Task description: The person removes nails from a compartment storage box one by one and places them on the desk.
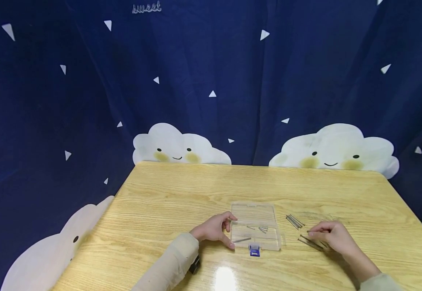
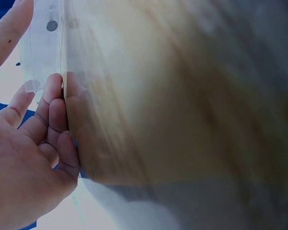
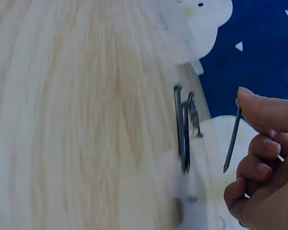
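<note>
Left hand [image 1: 214, 230] steadies the open box [image 1: 255, 226], few nails inside; right hand [image 1: 332, 235], grip pinching one nail [image 3: 232, 139], more nails [image 1: 294, 221] left on the table [image 1: 167, 194].

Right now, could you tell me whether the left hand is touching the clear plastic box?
Touching. The head view shows the left hand with thumb and fingers against the left edge of the clear plastic box.
</note>
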The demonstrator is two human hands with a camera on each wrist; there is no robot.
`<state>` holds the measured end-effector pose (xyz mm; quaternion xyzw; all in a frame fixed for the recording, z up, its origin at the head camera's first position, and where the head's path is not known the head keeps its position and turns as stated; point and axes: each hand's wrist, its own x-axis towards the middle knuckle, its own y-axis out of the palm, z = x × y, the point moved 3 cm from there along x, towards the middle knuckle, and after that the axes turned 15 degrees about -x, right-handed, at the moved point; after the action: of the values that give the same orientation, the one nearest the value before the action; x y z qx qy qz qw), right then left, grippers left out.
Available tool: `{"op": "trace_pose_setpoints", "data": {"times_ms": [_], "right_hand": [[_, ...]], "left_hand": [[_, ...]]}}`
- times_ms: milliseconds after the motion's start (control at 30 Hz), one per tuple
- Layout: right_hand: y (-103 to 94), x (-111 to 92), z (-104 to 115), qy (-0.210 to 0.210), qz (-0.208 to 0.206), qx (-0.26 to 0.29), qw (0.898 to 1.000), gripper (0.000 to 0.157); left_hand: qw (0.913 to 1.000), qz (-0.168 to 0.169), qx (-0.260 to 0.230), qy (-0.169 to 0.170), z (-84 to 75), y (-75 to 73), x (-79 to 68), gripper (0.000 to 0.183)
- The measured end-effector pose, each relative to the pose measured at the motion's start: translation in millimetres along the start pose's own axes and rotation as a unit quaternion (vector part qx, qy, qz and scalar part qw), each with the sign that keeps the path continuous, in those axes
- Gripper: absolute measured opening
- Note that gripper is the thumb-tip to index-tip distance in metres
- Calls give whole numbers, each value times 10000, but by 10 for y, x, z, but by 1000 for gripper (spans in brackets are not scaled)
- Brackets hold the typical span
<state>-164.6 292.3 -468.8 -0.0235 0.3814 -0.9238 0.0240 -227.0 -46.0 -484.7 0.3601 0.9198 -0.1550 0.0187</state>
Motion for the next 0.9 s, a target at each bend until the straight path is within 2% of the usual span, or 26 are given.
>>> {"op": "trace_pose_setpoints", "data": {"times_ms": [400,500,900], "right_hand": [[-27,66,-278,513,-13,-835,9952,15],[-17,79,-317,593,46,-879,9944,17],[-28,99,-346,520,-260,-1246,9905,21]], "left_hand": [[10000,-41,-2,-2,24,-7,3,69],[10000,-36,-10,-30,18,-4,1,70],[10000,-43,32,-27,23,0,10,70]]}}
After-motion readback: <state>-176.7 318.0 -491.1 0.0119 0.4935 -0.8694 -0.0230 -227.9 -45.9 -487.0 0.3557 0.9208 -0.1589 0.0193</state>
